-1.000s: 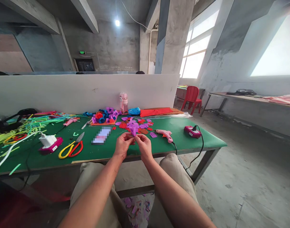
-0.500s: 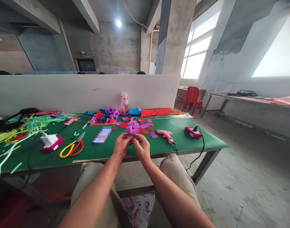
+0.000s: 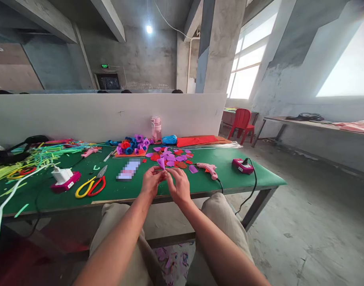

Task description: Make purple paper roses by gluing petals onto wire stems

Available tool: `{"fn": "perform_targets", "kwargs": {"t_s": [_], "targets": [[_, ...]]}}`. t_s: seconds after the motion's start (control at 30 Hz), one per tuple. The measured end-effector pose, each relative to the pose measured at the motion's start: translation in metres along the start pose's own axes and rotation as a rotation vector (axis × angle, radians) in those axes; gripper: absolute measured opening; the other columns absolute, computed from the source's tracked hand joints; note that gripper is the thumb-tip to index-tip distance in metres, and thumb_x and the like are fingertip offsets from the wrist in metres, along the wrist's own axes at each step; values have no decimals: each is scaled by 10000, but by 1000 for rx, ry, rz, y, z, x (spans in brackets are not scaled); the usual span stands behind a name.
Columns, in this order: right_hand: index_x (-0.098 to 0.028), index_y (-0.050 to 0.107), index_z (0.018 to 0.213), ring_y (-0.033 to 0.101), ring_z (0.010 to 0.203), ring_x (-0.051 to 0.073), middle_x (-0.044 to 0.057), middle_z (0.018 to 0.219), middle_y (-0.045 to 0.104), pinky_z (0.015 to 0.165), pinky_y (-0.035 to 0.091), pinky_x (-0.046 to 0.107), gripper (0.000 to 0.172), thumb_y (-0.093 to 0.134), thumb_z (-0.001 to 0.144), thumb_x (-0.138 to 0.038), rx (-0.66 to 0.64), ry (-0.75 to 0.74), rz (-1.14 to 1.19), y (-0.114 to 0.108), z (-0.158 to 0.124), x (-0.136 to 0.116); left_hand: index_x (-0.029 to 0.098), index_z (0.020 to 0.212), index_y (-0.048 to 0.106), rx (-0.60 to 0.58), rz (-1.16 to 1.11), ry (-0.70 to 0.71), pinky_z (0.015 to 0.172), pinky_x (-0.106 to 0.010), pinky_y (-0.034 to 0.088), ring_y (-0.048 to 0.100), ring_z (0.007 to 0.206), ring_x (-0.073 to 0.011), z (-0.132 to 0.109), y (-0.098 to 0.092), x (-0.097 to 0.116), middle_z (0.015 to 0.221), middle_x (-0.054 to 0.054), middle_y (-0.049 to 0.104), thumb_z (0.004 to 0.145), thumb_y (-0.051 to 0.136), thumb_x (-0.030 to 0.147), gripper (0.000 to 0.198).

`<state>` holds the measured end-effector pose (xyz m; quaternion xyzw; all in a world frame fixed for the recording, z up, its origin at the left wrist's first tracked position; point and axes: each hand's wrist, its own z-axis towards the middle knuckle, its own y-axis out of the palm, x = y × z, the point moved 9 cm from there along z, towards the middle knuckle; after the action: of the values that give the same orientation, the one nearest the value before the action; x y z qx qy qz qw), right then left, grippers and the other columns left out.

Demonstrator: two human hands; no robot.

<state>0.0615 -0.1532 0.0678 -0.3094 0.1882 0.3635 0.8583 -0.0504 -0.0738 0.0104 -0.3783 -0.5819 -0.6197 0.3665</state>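
Above the front of the green table, a purple paper petal [image 3: 161, 163], rolled to a cone shape, stands upright between my hands. My left hand [image 3: 151, 182] pinches it at its base. The fingertips of my right hand [image 3: 179, 186] close on the same base from the right, partly hidden behind the knuckles. Just beyond lie loose purple, red and brown petals [image 3: 170, 157]. A pink glue gun [image 3: 208, 169] rests to the right of them. Finished-looking purple, blue and red paper flowers [image 3: 132, 144] are heaped on an orange sheet at the back left.
Scissors [image 3: 91, 185] with yellow and red handles lie on the left, near a purple power strip [image 3: 65, 184] with a white plug. A blurred-out phone [image 3: 128, 170] is nearer. Another purple socket [image 3: 242, 166] sits right. A pink bottle [image 3: 156, 129] stands against the white partition [image 3: 110, 115].
The purple petal shows taller and leans slightly left. My right hand's fingers have shifted a little and spread somewhat, while my left hand keeps its pinch.
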Motion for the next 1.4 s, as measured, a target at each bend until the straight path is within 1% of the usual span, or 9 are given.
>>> {"fn": "perform_targets", "kwargs": {"t_s": [0.13,0.3,0.53,0.73,0.83,1.0,1.1,1.27,1.4], "targets": [[-180,658,849,578,763,167,42,814,656,707,438,276,286,458,865,-383,166,225,310,-9,4,38,127,783,604,14,64,56,573,-235,482,593,563,-104,-2,2,9,622,-8,658,459,812,217,396],[-158,662,699,579,654,155,26,661,655,652,446,261,324,566,765,-461,127,499,639,11,1,74,136,782,616,-42,105,89,562,-245,492,603,598,-124,-7,12,11,631,-3,653,491,804,241,362],[-153,674,763,584,648,147,24,703,673,599,432,241,309,660,684,-451,-1,522,705,17,2,60,141,786,635,-122,152,112,547,-237,487,570,559,-108,-11,22,10,593,15,634,505,793,237,337],[-161,644,698,554,592,122,0,641,638,571,406,233,280,709,637,-426,9,571,790,19,1,63,147,775,638,-170,208,135,534,-223,464,547,521,-95,-12,26,8,569,15,632,550,774,249,282],[-169,629,662,529,582,105,-19,623,614,595,397,232,270,741,611,-409,-21,609,904,22,0,67,150,773,640,-199,221,146,543,-227,465,554,535,-101,-15,30,10,572,15,634,556,774,247,272],[-190,610,679,529,621,94,-32,649,583,659,424,242,298,752,616,-444,-260,764,1245,43,-8,61,149,791,636,-265,144,111,560,-227,466,569,564,-102,-20,37,11,607,14,640,566,780,233,280],[-195,627,713,528,626,98,-22,665,585,651,426,248,336,707,645,-514,-236,818,1304,46,-10,64,151,818,625,-251,83,87,580,-236,475,597,615,-114,-19,36,11,676,1,658,573,780,231,300],[-172,613,593,491,568,93,-33,566,557,626,400,242,294,763,593,-424,0,683,979,23,0,85,164,810,613,-119,227,351,606,-271,504,601,628,-131,-18,23,37,701,5,644,615,754,269,262],[-171,677,701,576,668,146,22,681,656,676,443,268,284,714,639,-446,17,592,843,8,7,82,192,841,644,-39,492,686,732,-294,503,615,706,-144,-32,21,64,783,-20,667,708,682,280,164]]}}
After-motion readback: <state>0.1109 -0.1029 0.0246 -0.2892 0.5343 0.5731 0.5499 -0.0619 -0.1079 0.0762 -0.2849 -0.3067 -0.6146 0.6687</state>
